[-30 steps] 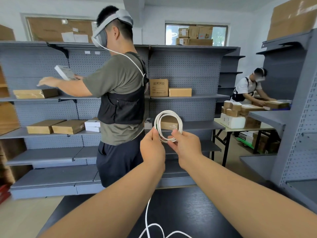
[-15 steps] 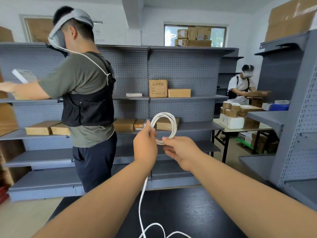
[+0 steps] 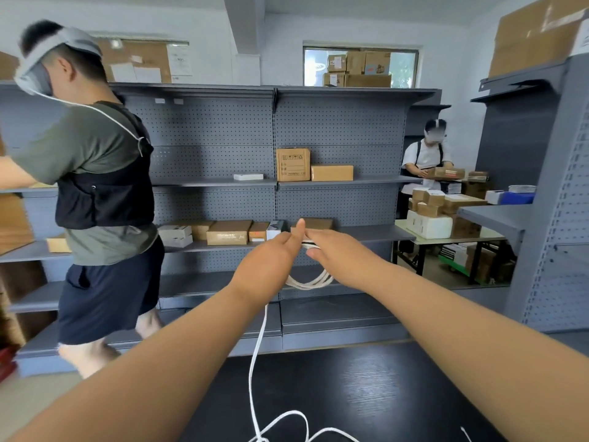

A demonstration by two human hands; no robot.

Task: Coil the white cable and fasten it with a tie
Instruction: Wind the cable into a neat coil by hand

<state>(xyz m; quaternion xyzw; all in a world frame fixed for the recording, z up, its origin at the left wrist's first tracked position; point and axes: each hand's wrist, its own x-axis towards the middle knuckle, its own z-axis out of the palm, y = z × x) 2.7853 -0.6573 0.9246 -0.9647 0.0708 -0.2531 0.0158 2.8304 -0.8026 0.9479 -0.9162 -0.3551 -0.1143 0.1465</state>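
Observation:
I hold the coiled part of the white cable (image 3: 310, 281) out in front of me at chest height. My left hand (image 3: 274, 261) grips the coil from the left, thumb pointing up. My right hand (image 3: 341, 255) holds the same coil from the right, fingers laid over its top. The loops now hang below both hands. A loose length of cable (image 3: 256, 362) drops from under my left hand to the black table (image 3: 382, 393), where it lies in loose curves. No tie is visible.
Grey pegboard shelving (image 3: 274, 183) with cardboard boxes stands beyond the table. A person in a black vest (image 3: 102, 186) stands at the left by the shelves. Another person (image 3: 427, 157) handles boxes at a far table on the right. A grey rack (image 3: 548, 218) is at right.
The coil stood upright above my hands; now it has tipped down and hangs below them. My hands have closed together. The person at the left has stepped further left.

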